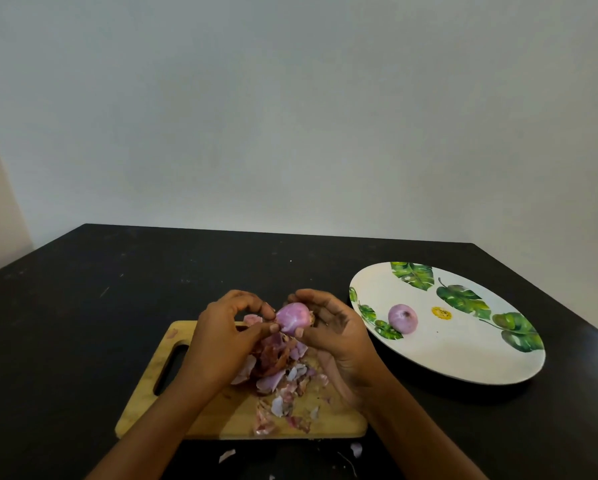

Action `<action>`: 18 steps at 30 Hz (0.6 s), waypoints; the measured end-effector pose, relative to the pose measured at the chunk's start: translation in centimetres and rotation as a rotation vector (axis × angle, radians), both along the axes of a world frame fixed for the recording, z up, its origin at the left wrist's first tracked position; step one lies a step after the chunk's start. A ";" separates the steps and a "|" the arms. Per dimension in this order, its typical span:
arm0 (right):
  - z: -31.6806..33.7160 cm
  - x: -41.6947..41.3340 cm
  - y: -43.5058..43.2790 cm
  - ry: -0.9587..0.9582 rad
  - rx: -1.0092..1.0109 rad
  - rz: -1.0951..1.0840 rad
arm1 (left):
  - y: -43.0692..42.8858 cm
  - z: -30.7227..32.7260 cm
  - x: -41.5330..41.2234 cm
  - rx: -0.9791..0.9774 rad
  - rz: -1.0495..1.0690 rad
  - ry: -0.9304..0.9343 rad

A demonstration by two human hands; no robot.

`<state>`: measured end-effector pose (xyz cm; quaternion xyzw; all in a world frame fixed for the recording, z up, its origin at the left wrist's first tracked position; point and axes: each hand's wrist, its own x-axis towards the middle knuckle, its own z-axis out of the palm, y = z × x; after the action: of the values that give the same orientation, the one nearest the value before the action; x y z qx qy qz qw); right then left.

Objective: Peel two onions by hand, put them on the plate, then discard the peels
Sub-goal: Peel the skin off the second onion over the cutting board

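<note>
Two hands meet over the wooden cutting board (335, 422), holding one red onion (292, 318) between them above its far edge. The right hand (332, 327) cups the onion from its 3 o'clock side, fingers curled over the top and thumb under its lower edge. The left hand (221, 337) comes in from 9 o'clock, thumb and forefinger tips pinched narrowly against the skin. This onion looks glossy pink-purple with pale streaks, and a brownish scrap clings on its right. At its 6 o'clock, a heap of peels (277, 372) lies on the board. A leaf-printed white plate (464, 358) sits at the board's 3 o'clock on the black table (117, 289), with a peeled onion (402, 318) near its 9 o'clock rim.
</note>
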<state>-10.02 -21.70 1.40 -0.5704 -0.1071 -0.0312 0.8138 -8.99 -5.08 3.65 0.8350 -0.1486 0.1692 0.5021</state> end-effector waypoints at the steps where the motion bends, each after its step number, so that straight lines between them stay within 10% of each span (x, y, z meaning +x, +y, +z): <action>1: -0.1 0.0 0.0 -0.011 -0.027 -0.001 | 0.1 0.1 0.0 -0.018 -0.010 0.040; 18: 0.0 -0.7 0.5 -0.102 -0.234 -0.182 | -0.9 -1.8 -1.2 0.325 0.278 -0.438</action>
<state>-10.70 -21.22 1.37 -0.6664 -0.0989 -0.1212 0.7290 -10.14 -5.97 1.85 0.8604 -0.1626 0.3863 0.2898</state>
